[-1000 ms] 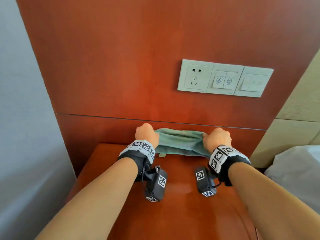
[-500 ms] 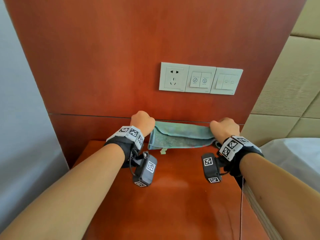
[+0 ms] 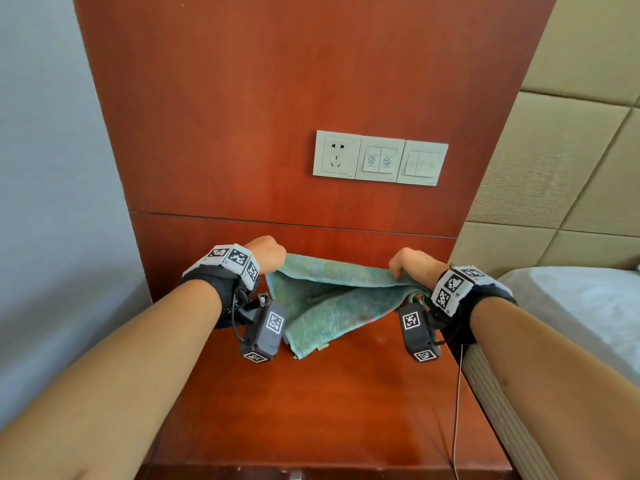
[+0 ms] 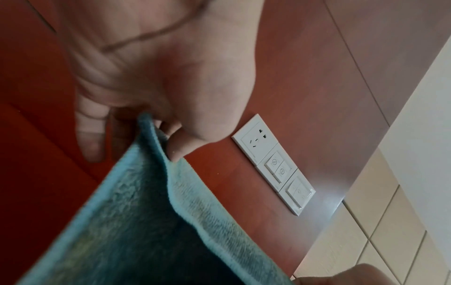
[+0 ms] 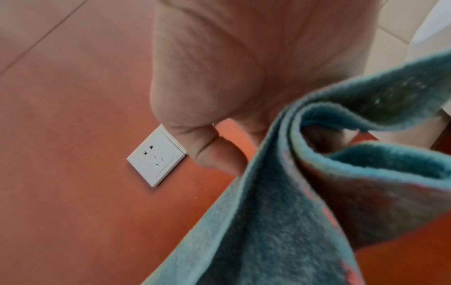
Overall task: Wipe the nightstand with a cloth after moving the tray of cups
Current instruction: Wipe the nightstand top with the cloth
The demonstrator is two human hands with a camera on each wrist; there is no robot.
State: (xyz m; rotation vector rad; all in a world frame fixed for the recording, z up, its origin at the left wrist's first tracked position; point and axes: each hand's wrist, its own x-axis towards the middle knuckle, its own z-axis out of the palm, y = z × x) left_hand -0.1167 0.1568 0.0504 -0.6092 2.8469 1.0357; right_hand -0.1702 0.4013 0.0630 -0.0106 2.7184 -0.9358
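Observation:
A teal cloth (image 3: 332, 299) hangs stretched between my two hands above the back of the red-brown nightstand (image 3: 329, 403). My left hand (image 3: 266, 252) pinches its left top corner, and in the left wrist view the thumb and fingers of the left hand (image 4: 171, 142) clamp the cloth (image 4: 136, 221) edge. My right hand (image 3: 408, 266) grips the right top corner; the right wrist view shows the right hand (image 5: 219, 154) holding folded layers of cloth (image 5: 292, 212). The cloth's lower part sags onto the nightstand top. No tray or cups are in view.
A wooden wall panel (image 3: 277, 98) rises behind the nightstand, bearing a white socket and switch plate (image 3: 381, 157). A padded beige headboard (image 3: 571, 150) and a bed with white sheet (image 3: 581, 306) stand on the right. A grey wall (image 3: 52, 202) is on the left.
Both hands have lifted the cloth and spread it wider, and its lower part now drapes down toward me. The head view has shifted, showing more of the bed and headboard.

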